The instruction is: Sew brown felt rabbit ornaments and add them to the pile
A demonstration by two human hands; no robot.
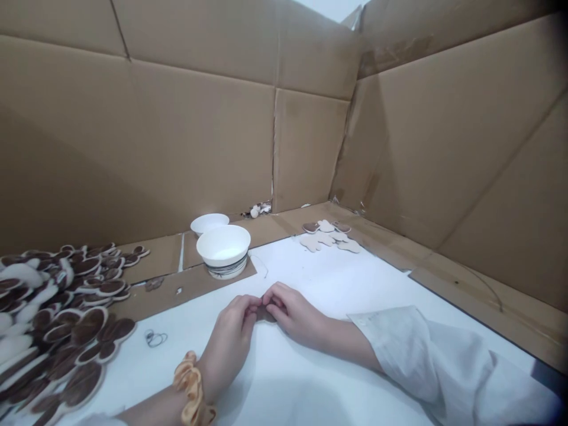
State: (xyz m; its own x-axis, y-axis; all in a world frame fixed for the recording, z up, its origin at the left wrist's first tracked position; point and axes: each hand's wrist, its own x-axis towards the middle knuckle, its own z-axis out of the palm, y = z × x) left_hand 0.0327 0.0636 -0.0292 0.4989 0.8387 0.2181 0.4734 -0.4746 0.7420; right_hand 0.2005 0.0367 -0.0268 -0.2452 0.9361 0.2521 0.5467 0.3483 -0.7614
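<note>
Where hands point(231, 336) point(293, 310) meet, a piece point(265, 316) shows

2 bowls: 1 front bowl point(224, 245), 1 back bowl point(209, 222) just behind it; left of the front bowl, 1 big pile of brown and white pieces point(89, 325), too overlapped to count. Right of the front bowl, 1 group of flat pieces point(326, 226), roughly 7, 2 of them brown. Nearer than the front bowl: 1 left hand point(228, 334), 1 right hand point(295, 310), 1 held piece point(265, 316) between them, mostly hidden, 1 scrunchie point(191, 384), 1 cord tangle point(155, 339).
</note>
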